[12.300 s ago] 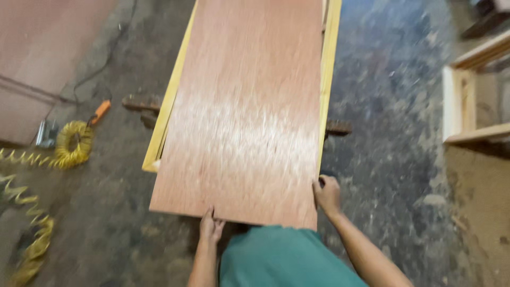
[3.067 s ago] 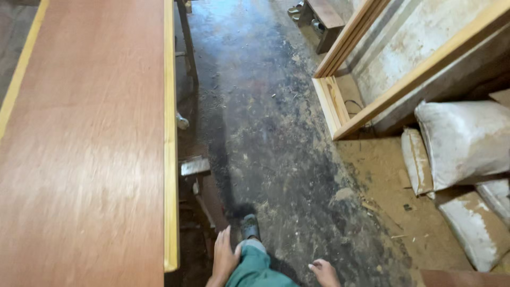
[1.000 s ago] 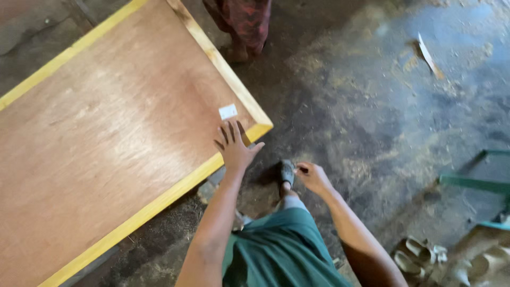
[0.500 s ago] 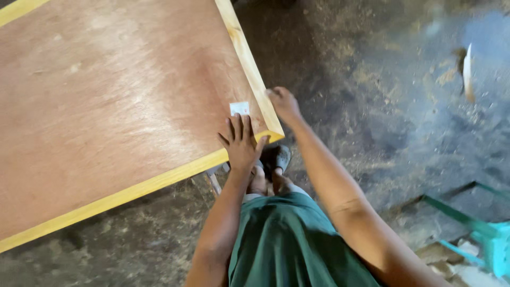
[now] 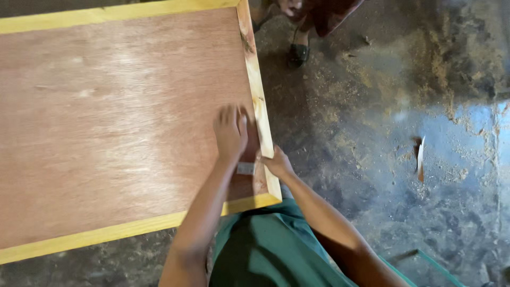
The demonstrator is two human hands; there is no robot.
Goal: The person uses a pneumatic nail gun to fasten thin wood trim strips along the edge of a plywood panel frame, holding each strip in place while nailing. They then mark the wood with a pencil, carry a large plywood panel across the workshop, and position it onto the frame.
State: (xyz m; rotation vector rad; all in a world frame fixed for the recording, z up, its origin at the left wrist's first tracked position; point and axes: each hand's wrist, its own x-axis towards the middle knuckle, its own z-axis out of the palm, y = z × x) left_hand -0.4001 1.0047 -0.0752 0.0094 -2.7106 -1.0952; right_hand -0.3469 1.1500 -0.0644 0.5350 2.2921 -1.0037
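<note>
A large reddish-brown plywood panel (image 5: 117, 117) lies flat with a yellow wooden frame (image 5: 257, 90) showing along its edges. My left hand (image 5: 229, 132) rests palm down on the panel near its right edge, fingers spread. My right hand (image 5: 275, 162) grips the frame's right rail close to the near corner. A small pale tag (image 5: 245, 168) lies on the panel just beneath my left wrist.
Another person's foot in a dark shoe (image 5: 298, 53) and reddish garment (image 5: 324, 13) stand at the panel's far right corner. The concrete floor (image 5: 404, 106) is dusted with sawdust. A wood sliver (image 5: 420, 159) lies to the right; a green frame (image 5: 425, 260) sits bottom right.
My left hand has slid further along the panel beside the right rail. My right hand has moved from the corner area onto the rail's edge. The view has shifted.
</note>
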